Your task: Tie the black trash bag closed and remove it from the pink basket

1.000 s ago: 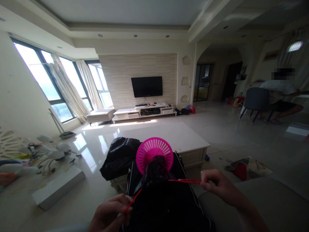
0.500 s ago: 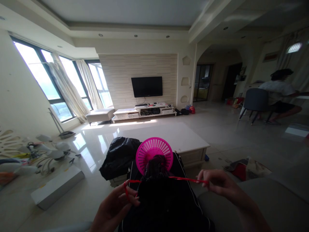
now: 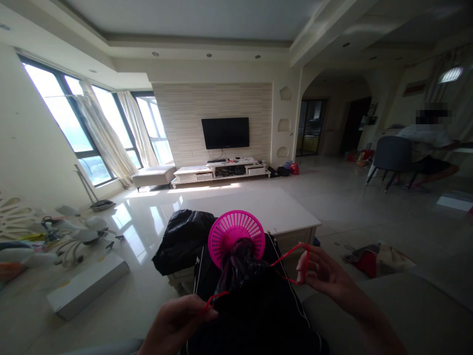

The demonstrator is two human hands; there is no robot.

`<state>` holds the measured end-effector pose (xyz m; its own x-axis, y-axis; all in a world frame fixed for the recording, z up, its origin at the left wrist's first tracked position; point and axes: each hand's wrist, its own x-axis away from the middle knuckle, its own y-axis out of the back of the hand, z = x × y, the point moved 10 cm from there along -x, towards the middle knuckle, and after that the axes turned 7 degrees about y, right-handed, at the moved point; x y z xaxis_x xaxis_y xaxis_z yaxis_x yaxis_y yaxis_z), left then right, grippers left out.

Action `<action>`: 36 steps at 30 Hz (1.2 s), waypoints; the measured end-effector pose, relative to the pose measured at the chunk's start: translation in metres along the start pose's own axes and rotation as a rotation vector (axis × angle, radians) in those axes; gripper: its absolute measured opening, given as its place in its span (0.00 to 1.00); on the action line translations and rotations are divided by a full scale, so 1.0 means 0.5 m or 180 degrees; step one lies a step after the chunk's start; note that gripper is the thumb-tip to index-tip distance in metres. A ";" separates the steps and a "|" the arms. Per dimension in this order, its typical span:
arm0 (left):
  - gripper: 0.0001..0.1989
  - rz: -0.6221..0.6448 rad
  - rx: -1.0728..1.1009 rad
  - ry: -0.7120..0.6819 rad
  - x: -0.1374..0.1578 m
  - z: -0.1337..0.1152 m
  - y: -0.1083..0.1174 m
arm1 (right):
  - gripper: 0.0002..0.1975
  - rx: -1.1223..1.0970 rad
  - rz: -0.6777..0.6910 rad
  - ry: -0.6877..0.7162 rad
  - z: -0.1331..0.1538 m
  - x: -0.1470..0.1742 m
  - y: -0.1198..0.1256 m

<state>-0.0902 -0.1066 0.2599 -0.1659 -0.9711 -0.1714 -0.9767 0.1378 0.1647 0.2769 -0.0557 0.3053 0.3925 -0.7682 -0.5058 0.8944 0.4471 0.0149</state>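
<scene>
A black plastic bag (image 3: 254, 310) lies on my lap, its neck gathered into a bunch just in front of a round pink basket (image 3: 236, 232). A red drawstring (image 3: 291, 254) runs out of the neck to both sides. My left hand (image 3: 173, 323) pinches the left end of the string low at the bag's near left. My right hand (image 3: 321, 276) holds the right end, which loops up over its fingers.
A second black bag (image 3: 183, 239) sits on the white coffee table (image 3: 281, 209) ahead. A white box (image 3: 86, 283) and toys lie on the floor at left. Red cloth (image 3: 373, 257) lies at right. Another person sits on a chair (image 3: 393, 155) far right. A TV hangs on the far wall.
The string was stretched taut sideways; now my right hand has turned up and looped its end, and my left hand has dropped lower, still pinching the other end.
</scene>
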 end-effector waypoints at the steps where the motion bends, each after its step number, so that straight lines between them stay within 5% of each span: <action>1: 0.06 0.0001 -0.0037 -0.0027 -0.001 -0.003 0.000 | 0.32 0.0002 -0.0012 -0.0007 0.001 -0.002 -0.002; 10: 0.13 -0.0491 0.0695 0.0469 0.012 -0.022 -0.002 | 0.30 -0.0173 -0.0234 -0.0079 0.031 0.001 -0.022; 18: 0.09 0.0121 -0.0172 -0.0517 -0.005 -0.093 -0.011 | 0.32 -0.0261 -0.0466 0.0018 0.064 0.016 -0.028; 27: 0.11 -0.0521 -0.0002 -0.0365 0.010 -0.038 0.037 | 0.50 0.0119 -0.0760 0.0168 0.040 0.007 -0.009; 36: 0.15 -0.1272 0.0968 0.0138 0.028 -0.059 0.033 | 0.53 0.0105 -0.0551 0.0002 0.006 -0.003 -0.013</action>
<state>-0.1044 -0.1236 0.2890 0.2287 -0.9659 -0.1218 -0.9593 -0.2022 -0.1973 0.2710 -0.0587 0.3084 0.2319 -0.8321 -0.5038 0.9551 0.2929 -0.0441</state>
